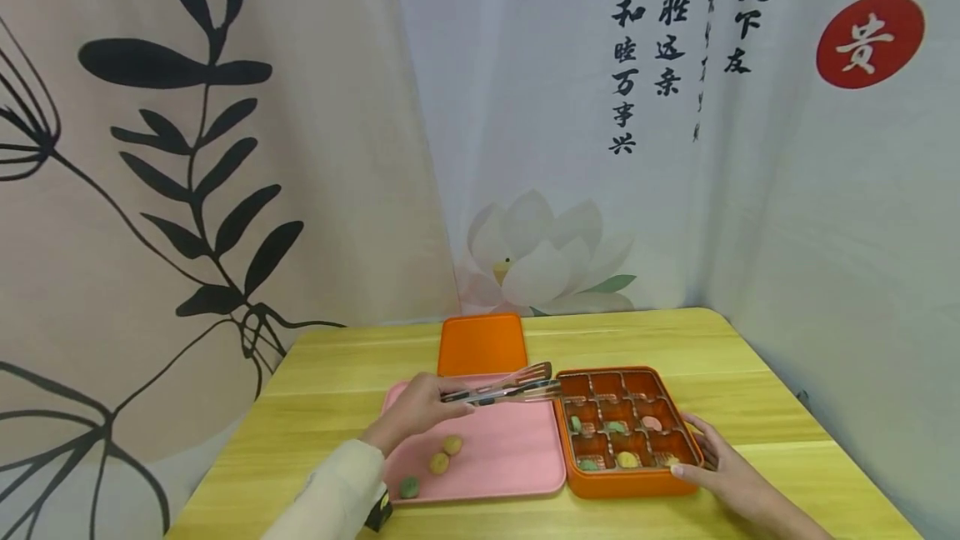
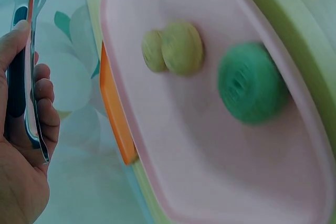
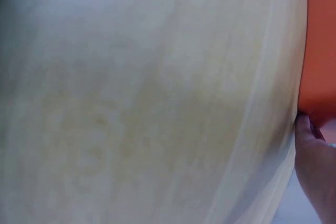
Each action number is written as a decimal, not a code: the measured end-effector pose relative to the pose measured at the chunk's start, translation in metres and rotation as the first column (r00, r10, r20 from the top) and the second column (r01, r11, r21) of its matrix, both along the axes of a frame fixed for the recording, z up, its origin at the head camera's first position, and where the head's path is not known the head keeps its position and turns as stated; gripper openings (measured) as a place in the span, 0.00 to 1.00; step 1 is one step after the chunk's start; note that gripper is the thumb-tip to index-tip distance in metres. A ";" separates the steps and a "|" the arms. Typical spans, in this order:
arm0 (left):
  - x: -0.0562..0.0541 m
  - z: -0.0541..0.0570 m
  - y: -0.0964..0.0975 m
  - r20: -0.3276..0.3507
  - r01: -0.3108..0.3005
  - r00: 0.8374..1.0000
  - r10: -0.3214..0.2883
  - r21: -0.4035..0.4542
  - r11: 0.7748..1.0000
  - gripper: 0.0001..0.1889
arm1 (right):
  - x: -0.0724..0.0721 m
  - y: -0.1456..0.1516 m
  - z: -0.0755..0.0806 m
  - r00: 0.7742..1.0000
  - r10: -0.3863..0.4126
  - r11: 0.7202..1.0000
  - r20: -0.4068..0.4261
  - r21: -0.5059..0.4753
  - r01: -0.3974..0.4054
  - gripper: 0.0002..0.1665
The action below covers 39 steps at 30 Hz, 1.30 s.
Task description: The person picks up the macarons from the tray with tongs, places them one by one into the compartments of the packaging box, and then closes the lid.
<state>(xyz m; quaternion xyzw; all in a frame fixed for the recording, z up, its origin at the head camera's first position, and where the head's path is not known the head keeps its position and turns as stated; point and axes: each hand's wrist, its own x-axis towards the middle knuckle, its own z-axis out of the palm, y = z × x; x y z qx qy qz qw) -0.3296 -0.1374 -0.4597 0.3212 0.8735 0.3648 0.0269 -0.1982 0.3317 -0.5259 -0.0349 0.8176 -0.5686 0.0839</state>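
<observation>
My left hand (image 1: 420, 413) grips a pair of metal tongs (image 1: 510, 390) with dark handles, held over the pink tray (image 1: 510, 452). The tongs' slotted ends reach the left rim of an orange box (image 1: 622, 486); I see nothing between them. On the tray lie two yellow mooncakes (image 2: 182, 48), side by side, and a green mooncake (image 2: 251, 83) with a pressed pattern. The box has a clear divided insert; several compartments hold green, yellow and pink pieces, such as a yellow mooncake (image 1: 627, 459). My right hand (image 1: 716, 467) holds the box's front right corner, thumb on the rim.
An orange lid (image 1: 482, 343) lies behind the tray on the wood-patterned table (image 1: 322, 407). A printed curtain (image 1: 360, 148) hangs behind and beside the table. A small black item (image 1: 379, 513) shows by my left sleeve, at the tray's front left.
</observation>
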 end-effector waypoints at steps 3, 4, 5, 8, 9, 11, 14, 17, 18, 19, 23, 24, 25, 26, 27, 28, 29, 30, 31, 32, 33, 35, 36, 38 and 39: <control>0.002 -0.001 -0.012 0.003 -0.027 1.000 0.027 0.003 1.000 0.10 | 0.000 0.000 0.000 1.000 0.006 1.000 -0.001 0.000 -0.006 0.51; 0.002 -0.001 -0.016 0.009 -0.037 0.999 0.037 0.010 0.999 0.10 | 0.000 0.000 0.000 1.000 0.007 1.000 0.000 -0.002 -0.007 0.51; 0.003 -0.002 -0.020 0.012 -0.045 0.999 0.045 0.016 0.999 0.11 | -0.001 0.000 0.001 1.000 0.007 1.000 0.002 -0.002 -0.007 0.51; 0.005 -0.004 -0.033 0.009 -0.065 0.998 0.065 0.020 0.998 0.10 | -0.001 0.000 0.001 1.000 0.005 1.000 0.008 -0.003 -0.005 0.51; 0.005 -0.005 -0.038 0.007 -0.068 0.998 0.067 0.018 0.998 0.09 | -0.001 0.000 0.001 1.000 0.004 1.000 0.010 -0.004 -0.004 0.51; 0.006 -0.007 -0.048 0.007 -0.076 0.997 0.076 -0.002 0.997 0.08 | -0.002 0.000 0.001 1.000 0.001 1.000 0.014 -0.003 -0.001 0.51; 0.010 -0.010 -0.064 0.014 -0.092 0.996 0.093 -0.021 0.996 0.09 | -0.002 0.000 0.001 1.000 0.001 1.000 0.018 -0.006 -0.001 0.51; 0.014 -0.013 -0.080 0.045 -0.120 0.992 0.121 -0.025 0.992 0.11 | -0.002 0.000 0.002 1.000 0.002 1.000 0.019 -0.004 -0.002 0.51; 0.015 -0.013 -0.085 0.058 -0.128 0.990 0.129 -0.023 0.992 0.12 | -0.002 0.000 0.002 1.000 0.003 1.000 0.020 -0.006 -0.003 0.51; 0.017 -0.013 -0.090 0.074 -0.137 0.988 0.138 -0.019 0.990 0.13 | -0.002 0.000 0.002 1.000 0.004 1.000 0.017 -0.002 -0.004 0.51; 0.022 -0.015 -0.109 0.103 -0.166 0.980 0.168 -0.025 0.986 0.14 | -0.002 -0.001 0.004 1.000 0.007 1.000 0.010 0.006 -0.007 0.51; 0.023 -0.015 -0.113 0.105 -0.169 0.980 0.171 -0.027 0.985 0.15 | -0.002 -0.001 0.004 1.000 0.008 1.000 0.009 0.006 -0.009 0.51; 0.025 -0.016 -0.118 0.101 -0.180 0.978 0.183 -0.035 0.983 0.15 | -0.002 -0.001 0.004 1.000 0.010 1.000 0.006 0.008 -0.010 0.51; 0.026 -0.017 -0.122 0.100 -0.187 0.977 0.190 -0.040 0.982 0.16 | -0.002 -0.001 0.004 1.000 0.011 1.000 0.005 0.006 -0.011 0.51; 0.027 -0.018 -0.126 0.102 -0.193 0.975 0.197 -0.044 0.980 0.17 | -0.002 -0.001 0.004 1.000 0.011 1.000 0.006 0.004 -0.011 0.51; 0.029 -0.018 -0.130 0.105 -0.202 0.973 0.206 -0.048 0.978 0.17 | -0.002 -0.002 0.004 1.000 0.011 1.000 0.006 0.002 -0.011 0.51; 0.030 -0.019 -0.134 0.108 -0.210 0.971 0.214 -0.051 0.976 0.18 | -0.002 -0.002 0.004 1.000 0.012 1.000 0.005 0.001 -0.012 0.51; 0.031 -0.020 -0.138 0.111 -0.217 0.969 0.221 -0.051 0.975 0.19 | -0.002 -0.001 0.004 1.000 0.011 1.000 0.005 0.002 -0.011 0.51; 0.033 -0.021 -0.141 0.111 -0.221 0.968 0.226 -0.054 0.974 0.19 | -0.002 -0.001 0.004 1.000 0.011 1.000 0.004 0.002 -0.011 0.51; 0.034 -0.022 -0.144 0.116 -0.218 0.968 0.223 -0.049 0.975 0.19 | -0.002 -0.001 0.003 1.000 0.011 1.000 0.004 0.003 -0.011 0.51; 0.035 -0.023 -0.147 0.113 -0.216 0.969 0.220 -0.050 0.975 0.18 | -0.002 -0.001 0.003 1.000 0.010 1.000 0.004 0.004 -0.010 0.51; 0.038 -0.026 -0.153 0.108 -0.204 0.972 0.208 -0.045 0.978 0.18 | -0.002 -0.001 0.003 1.000 0.012 1.000 0.004 0.005 -0.012 0.51; 0.039 -0.027 -0.155 0.109 -0.198 0.973 0.201 -0.043 0.979 0.18 | -0.002 0.000 0.003 1.000 0.012 1.000 0.004 0.004 -0.012 0.51; 0.041 -0.030 -0.158 0.114 -0.186 0.975 0.189 -0.042 0.982 0.17 | -0.002 0.000 0.003 1.000 0.013 1.000 0.005 0.004 -0.013 0.51; 0.042 -0.032 -0.159 0.113 -0.184 0.976 0.188 -0.046 0.982 0.17 | -0.002 0.000 0.003 1.000 0.012 1.000 0.007 0.003 -0.012 0.51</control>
